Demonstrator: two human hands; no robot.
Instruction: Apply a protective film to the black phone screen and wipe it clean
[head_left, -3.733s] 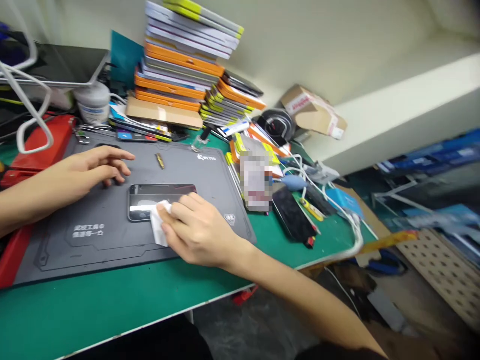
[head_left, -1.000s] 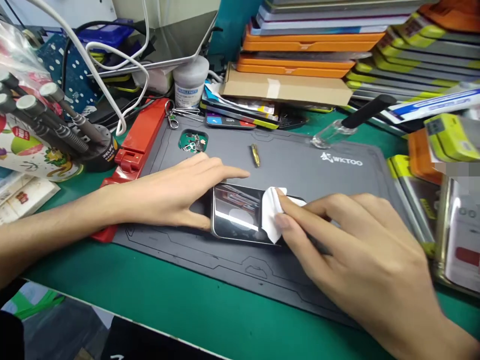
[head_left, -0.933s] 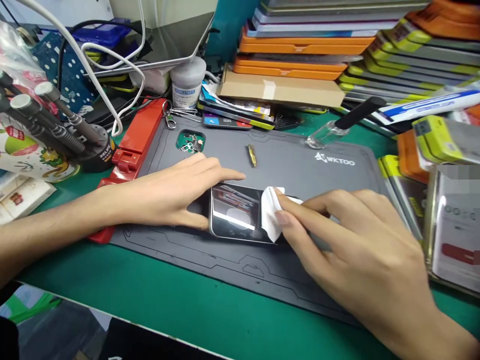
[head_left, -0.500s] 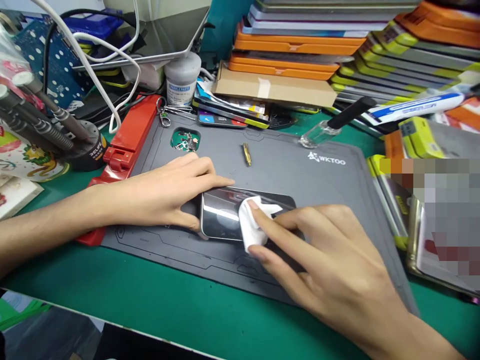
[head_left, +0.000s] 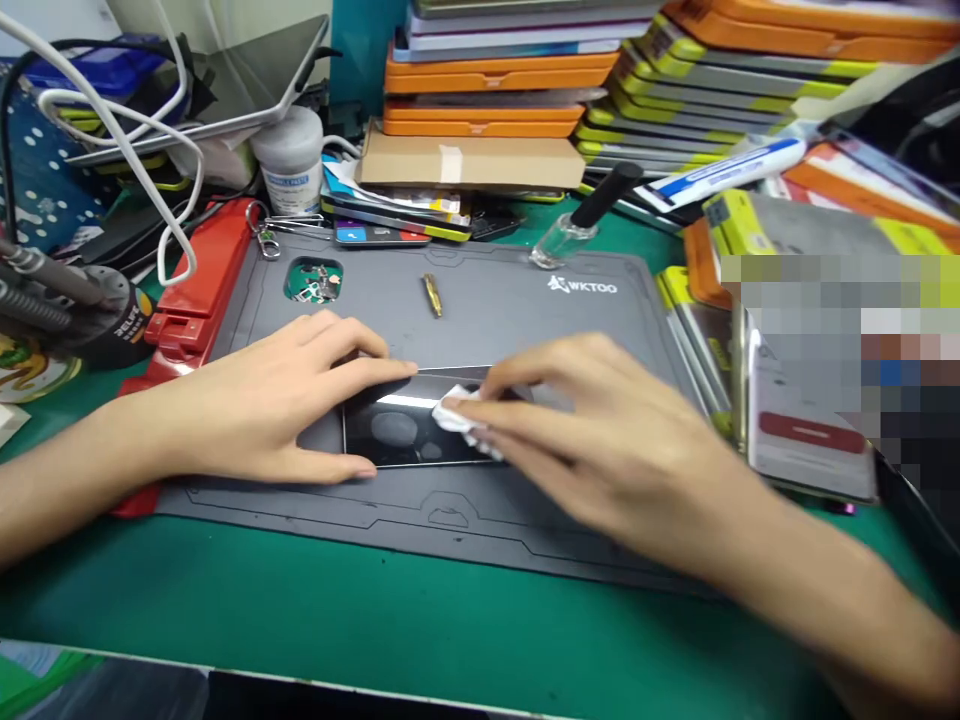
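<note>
A black glass-faced phone [head_left: 420,440] lies flat on the grey work mat [head_left: 300,505], long side running left to right. A pale smudge shows on its glass. My left hand [head_left: 300,400] braces the phone's left end, thumb at the near edge and index finger at the far edge. Pinched in the fingers of my right hand [head_left: 600,440], a crumpled white wipe [head_left: 454,412] touches the middle of the glass. My right hand covers the phone's right end. Behind the phone, a small brass-coloured part [head_left: 431,296] rests on the mat.
A glass bottle with a black cap [head_left: 566,235] stands at the mat's back. Small metal parts fill a recess [head_left: 315,280] at back left. A red holder [head_left: 199,300] borders the left, a lit phone [head_left: 806,420] the right. Stacked orange boxes [head_left: 495,75] rise behind.
The view has shifted, so the surroundings appear further left. The wipe is more bunched up in my right hand, and a smudge now shows on the glass. My left hand still steadies the phone.
</note>
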